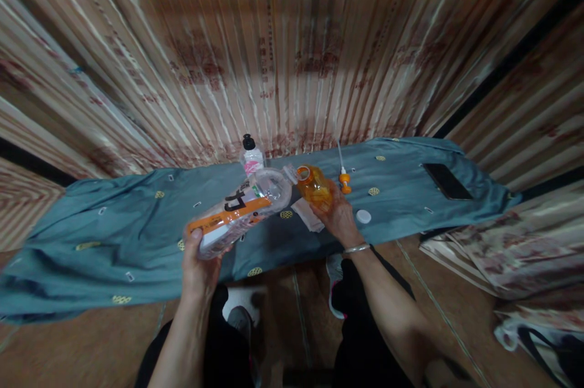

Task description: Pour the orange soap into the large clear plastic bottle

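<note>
My left hand (201, 263) is wrapped round the base of a large clear plastic bottle (269, 193) with an orange and white label. The bottle is tilted, its neck pointing right and up. In my right hand (338, 214) is a small amber bottle (316, 188), uncapped, its mouth turned toward the clear bottle's neck. The two mouths are close together; whether they touch I cannot tell. An orange pump top (345, 182) with a clear tube lies just behind my right hand. Near my right wrist is a white cap (364, 216).
A teal patterned cloth (150, 211) covers the long low surface. On it are a squeeze bottle with a black top (252, 157), a folded pale tissue or cloth (308, 215) and a dark phone (446, 181). Curtains (292, 59) hang behind and at both sides.
</note>
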Tool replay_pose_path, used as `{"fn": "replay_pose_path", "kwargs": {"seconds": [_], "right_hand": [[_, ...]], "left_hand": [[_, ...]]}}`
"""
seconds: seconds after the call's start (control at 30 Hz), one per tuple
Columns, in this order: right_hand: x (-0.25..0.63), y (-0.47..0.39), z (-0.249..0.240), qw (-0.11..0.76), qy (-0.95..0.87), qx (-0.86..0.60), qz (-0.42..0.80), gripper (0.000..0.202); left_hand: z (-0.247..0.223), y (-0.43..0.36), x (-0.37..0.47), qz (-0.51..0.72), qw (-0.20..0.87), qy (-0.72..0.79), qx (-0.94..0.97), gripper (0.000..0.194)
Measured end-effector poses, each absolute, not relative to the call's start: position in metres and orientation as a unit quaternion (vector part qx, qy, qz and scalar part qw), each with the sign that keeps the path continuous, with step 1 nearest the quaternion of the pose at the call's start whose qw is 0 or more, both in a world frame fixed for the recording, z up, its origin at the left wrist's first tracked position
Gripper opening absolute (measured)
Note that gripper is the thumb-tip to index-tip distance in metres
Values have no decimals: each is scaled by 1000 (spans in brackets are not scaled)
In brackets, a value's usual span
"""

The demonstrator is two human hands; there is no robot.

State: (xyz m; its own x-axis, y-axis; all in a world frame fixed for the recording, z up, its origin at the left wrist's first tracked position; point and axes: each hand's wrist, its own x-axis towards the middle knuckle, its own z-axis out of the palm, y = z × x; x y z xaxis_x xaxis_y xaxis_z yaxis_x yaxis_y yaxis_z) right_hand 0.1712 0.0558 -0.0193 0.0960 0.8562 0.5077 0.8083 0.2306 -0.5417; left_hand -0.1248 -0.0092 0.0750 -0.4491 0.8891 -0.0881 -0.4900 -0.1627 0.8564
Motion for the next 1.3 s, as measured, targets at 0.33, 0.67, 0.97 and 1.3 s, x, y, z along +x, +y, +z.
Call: {"fn": "replay_pose_path", "kwargs": {"seconds": [0.33, 0.67, 0.97, 1.3], "right_hand": [[171, 56, -21, 426, -678, -599, 40, 78], [172, 59, -27, 421, -684, -596, 21, 78], [172, 58, -28, 423, -677, -602, 24, 77], [174, 58, -28, 418, -684, -597, 34, 79]], "left_hand": [[74, -8, -125, 732, 470, 441, 220, 52], [75, -9, -126, 733, 468, 436, 231, 50], [77, -8, -127, 734, 465, 436, 234, 50], [75, -8, -128, 734, 456, 438, 247, 44]]}}
